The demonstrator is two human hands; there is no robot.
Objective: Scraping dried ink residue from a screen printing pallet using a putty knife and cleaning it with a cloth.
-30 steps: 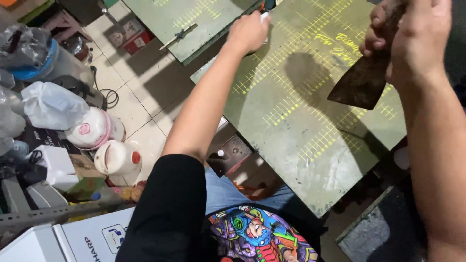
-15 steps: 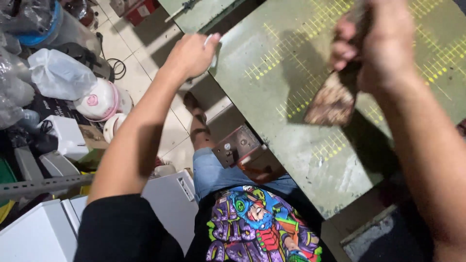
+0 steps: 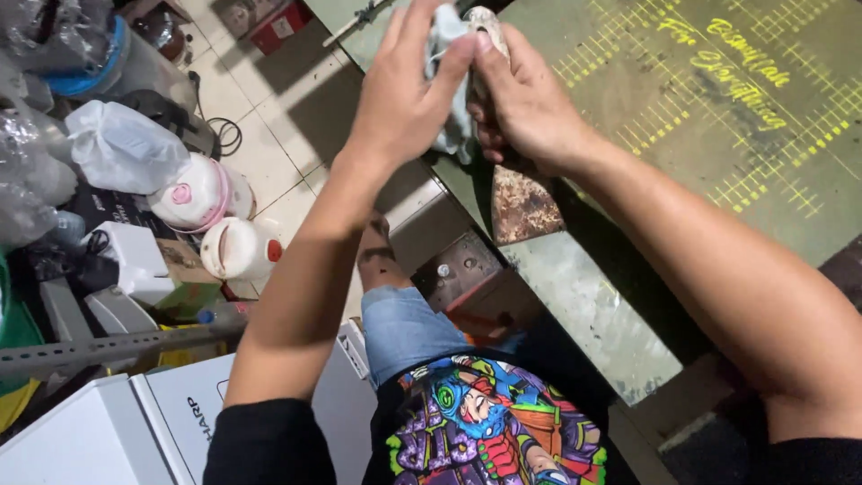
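Head view: left hand (image 3: 409, 94) fingers press pale cloth (image 3: 453, 135) against right hand's (image 3: 521, 112) rusty scraper (image 3: 521, 207).

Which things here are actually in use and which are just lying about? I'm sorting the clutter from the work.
In use:
left hand pressing a pale cloth
right hand gripping a rusty scraper
green cutting mat beneath them

Lying about:
white plastic jugs on the floor
clear plastic bag
white box
red box
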